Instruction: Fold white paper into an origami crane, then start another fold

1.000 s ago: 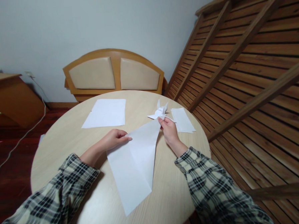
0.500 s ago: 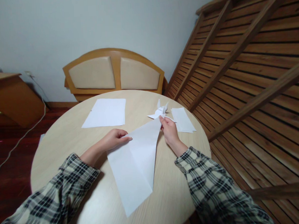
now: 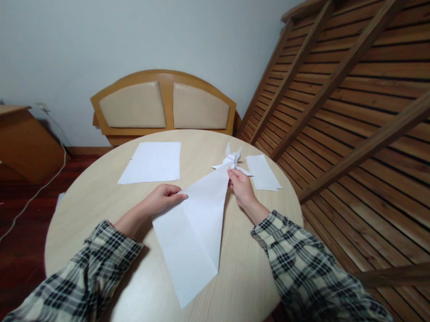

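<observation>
A white sheet of paper (image 3: 193, 229), folded into a long pointed shape, lies on the round pale wooden table (image 3: 95, 205) in front of me. My left hand (image 3: 162, 197) pinches its left corner with curled fingers. My right hand (image 3: 240, 186) pinches the sheet's narrow far tip. A small folded white paper figure (image 3: 232, 159) sits just beyond my right hand. Both sleeves are plaid.
A flat stack of white paper (image 3: 152, 162) lies at the table's far left, and a smaller white sheet (image 3: 263, 173) near the right edge. A wooden chair back (image 3: 163, 106) stands behind the table. Slatted wooden panels (image 3: 359, 100) lean at the right. A cable runs over the floor at left.
Both hands keep their hold; the sheet's far tip and my right hand have shifted slightly up and away. Otherwise nothing has moved.
</observation>
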Demonstrator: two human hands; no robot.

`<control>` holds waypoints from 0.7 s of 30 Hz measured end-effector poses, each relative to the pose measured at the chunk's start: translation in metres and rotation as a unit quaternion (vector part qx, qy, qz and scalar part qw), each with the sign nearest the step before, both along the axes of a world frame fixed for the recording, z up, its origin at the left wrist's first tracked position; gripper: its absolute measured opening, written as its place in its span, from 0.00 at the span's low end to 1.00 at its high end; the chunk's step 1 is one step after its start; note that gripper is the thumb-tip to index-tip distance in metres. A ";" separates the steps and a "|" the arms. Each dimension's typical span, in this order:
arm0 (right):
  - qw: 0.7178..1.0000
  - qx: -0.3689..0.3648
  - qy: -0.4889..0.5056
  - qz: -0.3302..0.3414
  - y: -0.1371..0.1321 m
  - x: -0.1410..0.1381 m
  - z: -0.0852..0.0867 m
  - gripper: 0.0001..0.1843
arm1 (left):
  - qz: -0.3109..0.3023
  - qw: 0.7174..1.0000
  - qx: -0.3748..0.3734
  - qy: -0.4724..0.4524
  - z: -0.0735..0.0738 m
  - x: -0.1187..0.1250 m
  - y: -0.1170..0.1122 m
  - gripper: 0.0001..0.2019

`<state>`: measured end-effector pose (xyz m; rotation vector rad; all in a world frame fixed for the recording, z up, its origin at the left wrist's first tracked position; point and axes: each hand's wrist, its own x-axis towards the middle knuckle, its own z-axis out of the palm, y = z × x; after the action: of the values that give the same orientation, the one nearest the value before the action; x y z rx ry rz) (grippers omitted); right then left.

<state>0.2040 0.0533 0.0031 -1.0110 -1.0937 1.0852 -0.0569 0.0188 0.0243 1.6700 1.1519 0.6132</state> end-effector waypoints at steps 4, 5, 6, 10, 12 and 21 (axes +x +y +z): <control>0.999 0.023 -0.013 -0.028 0.000 0.000 -0.001 0.21 | 0.006 1.000 -0.007 -0.004 0.000 0.001 0.000 0.20; 0.999 0.024 -0.008 -0.024 0.000 0.000 -0.001 0.21 | 0.012 1.000 -0.009 -0.007 0.001 0.001 -0.001 0.19; 1.000 0.020 -0.001 -0.013 -0.001 -0.001 0.000 0.22 | 0.018 1.000 -0.010 -0.010 0.001 0.001 -0.001 0.19; 0.999 -0.005 -0.012 0.050 -0.002 -0.003 0.002 0.23 | 0.037 0.999 -0.010 -0.022 0.001 0.001 0.000 0.17; 0.998 0.003 -0.038 0.044 -0.001 -0.003 0.000 0.23 | 0.040 0.999 -0.007 -0.026 0.000 0.000 0.001 0.17; 0.994 -0.026 -0.028 0.100 -0.008 -0.006 0.001 0.25 | 0.059 0.996 -0.010 -0.060 0.000 -0.002 0.003 0.17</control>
<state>0.1980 0.0455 0.0043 -0.9938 -1.2377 1.2581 -0.0587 0.0217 0.0248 1.5341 1.1723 0.7640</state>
